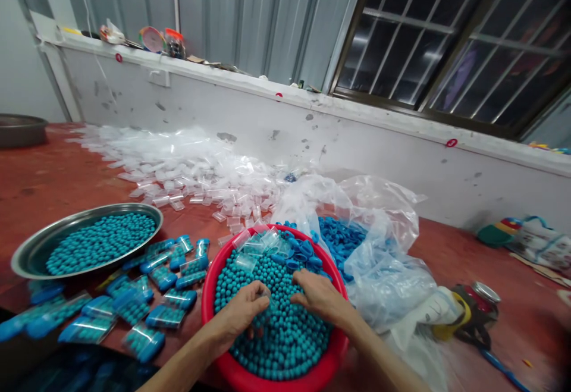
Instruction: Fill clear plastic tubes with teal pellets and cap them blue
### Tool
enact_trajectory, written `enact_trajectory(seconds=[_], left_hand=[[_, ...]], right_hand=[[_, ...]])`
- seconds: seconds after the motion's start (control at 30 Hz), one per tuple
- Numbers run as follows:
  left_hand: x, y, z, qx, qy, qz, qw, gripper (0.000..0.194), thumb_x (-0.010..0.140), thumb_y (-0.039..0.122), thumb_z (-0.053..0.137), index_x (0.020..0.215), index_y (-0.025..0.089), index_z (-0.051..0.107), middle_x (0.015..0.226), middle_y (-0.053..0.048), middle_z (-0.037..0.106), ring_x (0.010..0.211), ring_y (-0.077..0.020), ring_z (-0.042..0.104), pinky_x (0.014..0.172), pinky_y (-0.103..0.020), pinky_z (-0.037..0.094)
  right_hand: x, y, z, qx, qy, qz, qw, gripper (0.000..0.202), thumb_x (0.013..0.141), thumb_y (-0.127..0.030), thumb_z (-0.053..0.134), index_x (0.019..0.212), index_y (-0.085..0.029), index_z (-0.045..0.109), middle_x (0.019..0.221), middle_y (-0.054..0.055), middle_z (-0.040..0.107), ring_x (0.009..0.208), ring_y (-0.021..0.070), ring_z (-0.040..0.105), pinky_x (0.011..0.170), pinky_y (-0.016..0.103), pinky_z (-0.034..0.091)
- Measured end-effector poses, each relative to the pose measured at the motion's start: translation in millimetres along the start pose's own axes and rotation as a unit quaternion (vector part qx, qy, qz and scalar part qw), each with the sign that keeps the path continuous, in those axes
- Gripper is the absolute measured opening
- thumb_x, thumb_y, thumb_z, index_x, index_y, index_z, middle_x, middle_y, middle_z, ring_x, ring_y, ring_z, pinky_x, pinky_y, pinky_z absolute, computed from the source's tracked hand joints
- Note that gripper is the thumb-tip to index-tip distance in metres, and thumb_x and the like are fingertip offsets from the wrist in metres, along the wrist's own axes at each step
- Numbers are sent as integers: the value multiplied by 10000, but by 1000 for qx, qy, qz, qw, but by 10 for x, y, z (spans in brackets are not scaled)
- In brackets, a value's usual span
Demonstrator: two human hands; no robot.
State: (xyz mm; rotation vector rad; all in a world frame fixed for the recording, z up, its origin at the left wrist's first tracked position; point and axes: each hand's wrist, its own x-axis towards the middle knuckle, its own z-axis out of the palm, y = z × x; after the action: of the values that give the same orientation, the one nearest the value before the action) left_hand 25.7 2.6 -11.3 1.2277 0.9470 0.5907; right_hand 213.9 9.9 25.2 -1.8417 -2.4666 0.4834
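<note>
A red basin (207, 297) holds many round teal beads (285, 344), with clear plastic sleeves (245, 261) and blue caps (306, 250) at its far side. Over the beads, my left hand (247, 309) has its fingers closed together around something clear that is hard to make out. My right hand (319, 295) is above the beads on the other side, fingers bent and apart, near the blue caps; nothing shows in it. Left of the basin lie several clear packets (167, 316) of teal beads with blue ends.
A metal dish (154, 210) of teal beads stands at the left. Behind are a heap of clear sleeves (191, 160) and a plastic bag (383, 201) with blue caps. A tape roll (459, 316) and a red item (484, 297) lie at the right, below a wall ledge.
</note>
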Motion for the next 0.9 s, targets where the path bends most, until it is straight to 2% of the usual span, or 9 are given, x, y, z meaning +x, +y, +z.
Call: enact_trajectory(seconds=[0.07, 0.17, 0.23, 0.37, 0.5, 0.57, 0.67, 0.8, 0.9], left_hand=[[28, -23, -16, -34, 19, 9, 999, 314, 684, 443, 508, 820, 181, 400, 582, 52, 526, 412, -76, 506, 339, -144, 283], [64, -50, -33, -66, 49, 19, 996, 362, 655, 470, 540, 825, 178, 411, 582, 50, 532, 424, -84, 523, 340, -149, 285], [77, -54, -42, -75, 75, 22, 994, 374, 645, 471, 551, 831, 178, 413, 582, 54, 530, 422, -84, 522, 342, -153, 289], [67, -27, -46, -87, 93, 18, 992, 346, 665, 447, 526, 857, 184, 408, 596, 56, 530, 437, -92, 529, 356, -162, 299], [15, 50, -10, -44, 120, 47, 991, 265, 690, 381, 496, 852, 183, 426, 618, 69, 475, 457, -83, 506, 368, -170, 305], [-8, 89, 25, -5, 124, 78, 989, 198, 688, 324, 496, 817, 182, 447, 611, 75, 448, 475, -73, 475, 384, -168, 314], [-8, 91, 71, 6, 84, 105, 991, 125, 699, 272, 482, 784, 183, 457, 588, 78, 440, 485, -62, 448, 403, -158, 323], [41, -15, 75, -29, 37, 115, 992, 183, 709, 305, 485, 836, 184, 436, 560, 81, 445, 438, -64, 463, 381, -158, 322], [57, -81, 60, -18, 30, 115, 993, 203, 709, 289, 485, 874, 183, 433, 558, 77, 466, 440, -77, 494, 374, -161, 326]], right_hand=[[183, -5, -16, -58, 68, 47, 995, 210, 778, -233, 517, 977, -167, 519, 996, 91, 566, 895, 214, 554, 720, 298, 405], [416, -27, 44, -64, 71, 58, 994, 198, 796, -138, 442, 978, -130, 521, 1015, 133, 561, 895, 225, 563, 717, 311, 405], [458, -23, 99, -54, 61, 41, 996, 162, 800, -151, 440, 921, -136, 546, 949, 112, 593, 890, 219, 568, 722, 297, 404], [256, 39, 174, -22, 37, 3, 999, 192, 811, -254, 465, 971, -181, 541, 884, 44, 619, 851, 177, 577, 719, 247, 406], [-41, 40, 183, 10, 57, -27, 998, 234, 800, -190, 446, 1014, -178, 541, 931, 54, 590, 887, 172, 551, 778, 257, 394], [-132, -16, 157, 53, 86, -66, 993, 261, 782, -161, 454, 1023, -177, 554, 933, 60, 572, 898, 175, 535, 801, 269, 388], [-174, -115, 97, 165, 122, -101, 973, 270, 757, -157, 489, 1013, -188, 568, 869, 34, 568, 808, 157, 534, 752, 263, 407], [-123, -150, 99, 383, 98, -66, 916, 187, 728, -240, 558, 903, -185, 595, 750, -6, 570, 701, 138, 524, 660, 245, 426], [-99, -133, 191, 453, 83, -64, 885, 182, 753, -324, 539, 835, -175, 604, 740, -7, 573, 702, 135, 523, 657, 239, 420]])
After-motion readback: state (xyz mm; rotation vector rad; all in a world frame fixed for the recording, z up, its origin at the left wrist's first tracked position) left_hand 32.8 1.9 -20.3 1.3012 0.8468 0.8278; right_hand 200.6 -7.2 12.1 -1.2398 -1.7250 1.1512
